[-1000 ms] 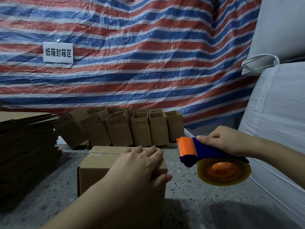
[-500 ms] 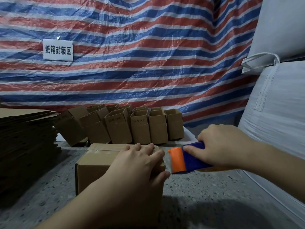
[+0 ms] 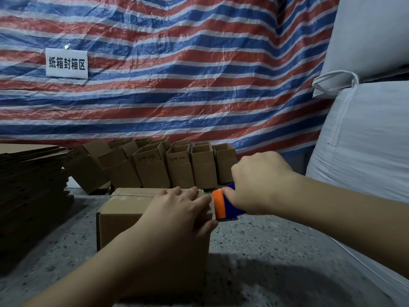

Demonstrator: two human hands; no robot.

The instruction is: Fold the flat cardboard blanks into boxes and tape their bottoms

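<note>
Behind everything hangs the striped tarp, with big white sacks piled at the right edge of the speckled floor I work on. At the floor's left edge sits my stack of flat blanks, near enough to pull the next one, and along the far edge by the tarp stand the finished boxes, open ends up, out of the way. The box I'm taping sits in the middle, just before me, bottom side up so the seam faces me; a strip of tape already shows across its top. My left hand lies flat on top, fingers spread, pinning the flaps so they cannot spring. My right hand is wrapped around the blue and orange tape dispenser, its orange front set against the box's right top edge, I judge to start or cut a strip.
</note>
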